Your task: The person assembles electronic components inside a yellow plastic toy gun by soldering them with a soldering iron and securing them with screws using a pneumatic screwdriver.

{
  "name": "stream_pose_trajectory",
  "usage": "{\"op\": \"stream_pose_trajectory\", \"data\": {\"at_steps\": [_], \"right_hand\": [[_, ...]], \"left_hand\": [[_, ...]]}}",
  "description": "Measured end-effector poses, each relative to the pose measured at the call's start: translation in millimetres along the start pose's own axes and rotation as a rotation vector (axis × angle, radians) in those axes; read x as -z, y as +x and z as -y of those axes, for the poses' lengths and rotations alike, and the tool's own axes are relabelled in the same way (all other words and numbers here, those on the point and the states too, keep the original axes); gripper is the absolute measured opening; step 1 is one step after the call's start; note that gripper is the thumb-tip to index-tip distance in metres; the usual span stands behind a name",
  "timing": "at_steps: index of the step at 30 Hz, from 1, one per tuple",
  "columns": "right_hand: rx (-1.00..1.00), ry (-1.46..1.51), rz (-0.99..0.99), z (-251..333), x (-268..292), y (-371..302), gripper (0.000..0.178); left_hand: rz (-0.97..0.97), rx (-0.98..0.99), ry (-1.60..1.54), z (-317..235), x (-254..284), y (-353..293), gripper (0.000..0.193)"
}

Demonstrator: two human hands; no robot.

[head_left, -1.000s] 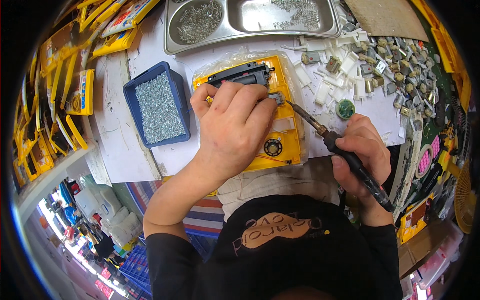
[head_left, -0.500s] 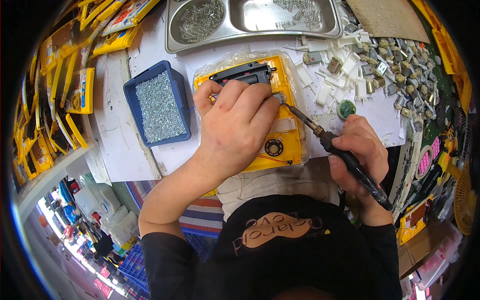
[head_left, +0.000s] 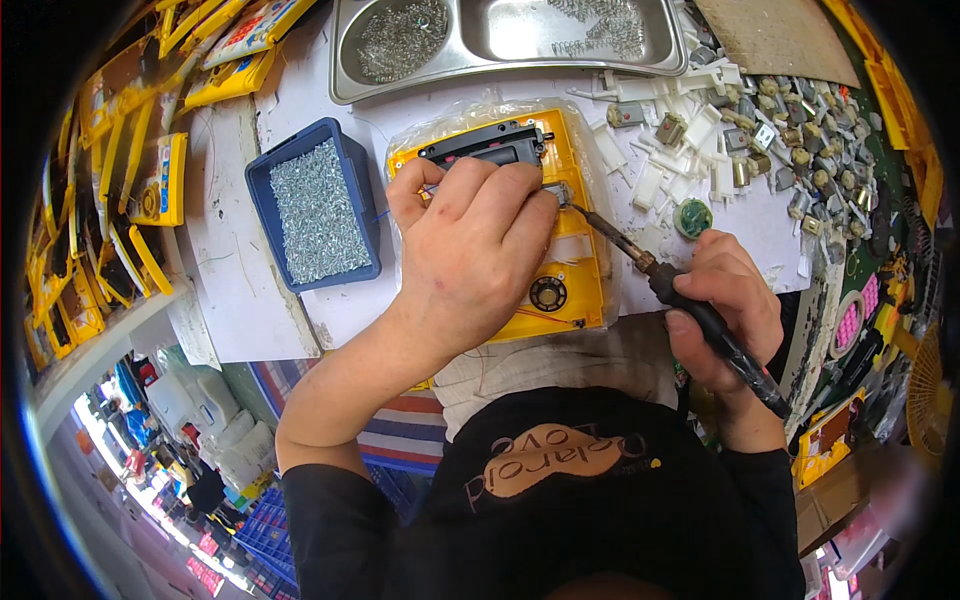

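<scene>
My right hand (head_left: 735, 315) is wrapped round the dark handle of a soldering iron (head_left: 665, 284). Its tip reaches a small grey metal part (head_left: 561, 193) in a yellow plastic casing (head_left: 592, 285). Over that casing lies my left hand (head_left: 470, 255), fingers bent and pinched together close to the iron's tip. Whatever those fingers hold is hidden under them. A black plastic compartment (head_left: 512, 150) fills the casing's far side, and a round black speaker (head_left: 548, 294) sits at its near side. Clear plastic wrap (head_left: 590, 160) lies beneath the casing.
Left of the casing stands a blue bin (head_left: 375, 240) of small screws. A metal tray (head_left: 460, 75) with springs is at the back. To the right are a small round green-filled container (head_left: 692, 218), white plastic parts (head_left: 650, 185) and a heap of small motors (head_left: 800, 150). Yellow casings (head_left: 160, 190) are stacked far left.
My right hand and the soldering iron have shifted slightly to the right, the tip a little away from my left fingers. My left hand stays nearly in place.
</scene>
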State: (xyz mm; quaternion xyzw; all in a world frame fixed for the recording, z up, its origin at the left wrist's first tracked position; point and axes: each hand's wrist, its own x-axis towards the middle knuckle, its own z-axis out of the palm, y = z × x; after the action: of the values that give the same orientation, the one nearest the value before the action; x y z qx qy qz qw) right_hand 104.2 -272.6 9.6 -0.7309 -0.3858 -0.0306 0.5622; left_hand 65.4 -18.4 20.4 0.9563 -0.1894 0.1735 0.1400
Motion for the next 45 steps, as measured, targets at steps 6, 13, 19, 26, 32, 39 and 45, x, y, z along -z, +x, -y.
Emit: {"op": "stream_pose_trajectory", "data": {"at_steps": [6,13,19,26,32,39,45], "right_hand": [[-0.008,0.014,-0.03,0.6,3.5,-0.1,0.025],[-0.012,0.006,-0.021,1.2,3.5,1.2,0.024],[-0.013,0.004,-0.021,0.3,5.4,1.5,0.023],[-0.026,-0.005,-0.028,1.4,5.2,0.2,0.027],[-0.034,-0.012,-0.037,0.8,5.4,-1.0,0.032],[-0.038,-0.03,-0.032,1.5,5.5,-0.5,0.032],[-0.047,-0.01,-0.05,0.1,3.6,-2.8,0.032]], "left_hand": [[0.008,-0.002,0.011,-0.7,0.3,0.3,0.023],[0.012,0.008,0.023,-1.8,0.6,1.0,0.022],[0.015,0.004,0.037,-1.8,1.5,1.4,0.024],[0.037,0.004,0.041,-2.7,3.3,0.7,0.024],[0.042,0.006,0.046,-3.2,3.7,1.5,0.025],[0.039,0.015,0.031,-3.4,5.0,3.2,0.024],[0.048,0.03,0.023,-4.5,7.2,2.2,0.024]]}}
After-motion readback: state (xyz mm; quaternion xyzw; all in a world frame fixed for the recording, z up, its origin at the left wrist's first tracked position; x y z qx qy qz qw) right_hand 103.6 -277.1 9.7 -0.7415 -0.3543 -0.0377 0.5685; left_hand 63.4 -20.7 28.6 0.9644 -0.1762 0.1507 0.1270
